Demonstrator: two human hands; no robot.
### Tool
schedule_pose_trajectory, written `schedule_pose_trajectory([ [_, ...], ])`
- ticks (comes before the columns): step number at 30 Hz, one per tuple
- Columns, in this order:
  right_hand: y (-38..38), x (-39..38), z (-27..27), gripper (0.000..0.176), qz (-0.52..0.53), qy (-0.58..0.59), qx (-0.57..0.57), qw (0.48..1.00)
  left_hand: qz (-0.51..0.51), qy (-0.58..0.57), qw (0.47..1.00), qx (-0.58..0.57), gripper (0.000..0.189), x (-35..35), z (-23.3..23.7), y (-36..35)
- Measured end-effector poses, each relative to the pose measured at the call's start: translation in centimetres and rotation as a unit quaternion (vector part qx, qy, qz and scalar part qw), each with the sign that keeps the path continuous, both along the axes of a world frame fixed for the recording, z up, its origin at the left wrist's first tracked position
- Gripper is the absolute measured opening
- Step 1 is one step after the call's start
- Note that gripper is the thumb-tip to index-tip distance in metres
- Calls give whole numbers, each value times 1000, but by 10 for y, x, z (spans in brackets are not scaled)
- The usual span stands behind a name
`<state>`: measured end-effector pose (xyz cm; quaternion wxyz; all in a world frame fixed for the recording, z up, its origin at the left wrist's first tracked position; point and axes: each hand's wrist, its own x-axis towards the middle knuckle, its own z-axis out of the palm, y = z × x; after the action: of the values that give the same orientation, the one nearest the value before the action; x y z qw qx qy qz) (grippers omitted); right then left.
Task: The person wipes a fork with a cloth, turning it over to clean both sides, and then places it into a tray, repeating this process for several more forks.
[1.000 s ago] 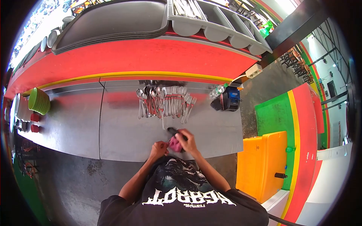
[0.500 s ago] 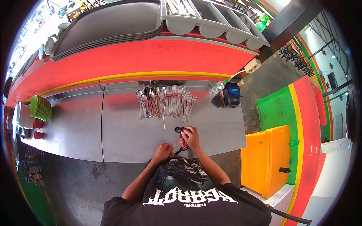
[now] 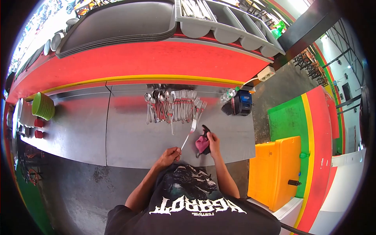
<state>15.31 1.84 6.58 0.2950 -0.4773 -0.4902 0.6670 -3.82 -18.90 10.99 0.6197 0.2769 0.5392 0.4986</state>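
Observation:
Near the table's front edge, my left hand (image 3: 170,155) is closed on the handle of a fork (image 3: 188,134), whose tines point up and to the right. My right hand (image 3: 214,143) grips a pink and black cloth (image 3: 202,144), which hangs to the left of the fingers, apart from the fork. Beyond both hands, several spoons (image 3: 158,105) and several forks (image 3: 185,105) lie side by side on the metal table (image 3: 141,141), handles toward me.
A bottle (image 3: 228,94) and a dark blue bag (image 3: 242,103) are at the back right. Green bowls (image 3: 43,106) stand at the left. Black trays (image 3: 117,23) and a grey cutlery holder (image 3: 231,23) rest on the red ledge. A yellow bin (image 3: 274,172) is at the right.
My right hand has moved right with the cloth, away from the fork. The fork in my left hand now shows clearly, its tines uncovered.

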Motion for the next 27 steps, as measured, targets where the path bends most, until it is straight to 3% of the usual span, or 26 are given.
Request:
schedule_pose_trajectory([
  [4, -35, -1, 17, 31, 205, 102, -111, 967, -62, -181, 982, -4, 36, 11, 1, 11],
  [7, -64, -21, 62, 33, 226, 155, -145, 951, -80, -259, 962, -31, 39, 18, 9, 17],
  [10, -71, -27, 91, 30, 182, 216, -255, 925, -60, -279, 957, -45, 42, 14, 12, 22],
  [11, -70, -29, 81, 28, 178, 181, -206, 945, -48, -279, 958, -48, 43, 13, 13, 22],
  [13, -66, -33, 56, 27, 167, 108, -106, 974, -45, -149, 985, -78, 43, 14, 14, 21],
  [16, -62, -31, 45, 30, 176, -21, -49, 983, -13, -30, 998, -49, 42, 20, 3, 20],
  [17, -63, -32, 42, 32, 145, -41, -43, 988, 4, -4, 1000, -28, 41, 22, -3, 19],
  [19, -66, -30, 26, 36, 83, -82, -31, 993, 16, -3, 996, -89, 41, 20, -28, 15],
  [21, -58, -27, -4, 38, -6, -51, -33, 998, 17, 17, 992, -126, 42, 19, -54, 9],
  [23, -51, -26, 1, 40, -60, -53, 5, 997, 4, 57, 988, -141, 44, 21, -71, 2],
  [27, -42, -35, 58, 33, -2, -80, 130, 988, -18, 66, 983, -169, 46, 20, -61, -3],
])
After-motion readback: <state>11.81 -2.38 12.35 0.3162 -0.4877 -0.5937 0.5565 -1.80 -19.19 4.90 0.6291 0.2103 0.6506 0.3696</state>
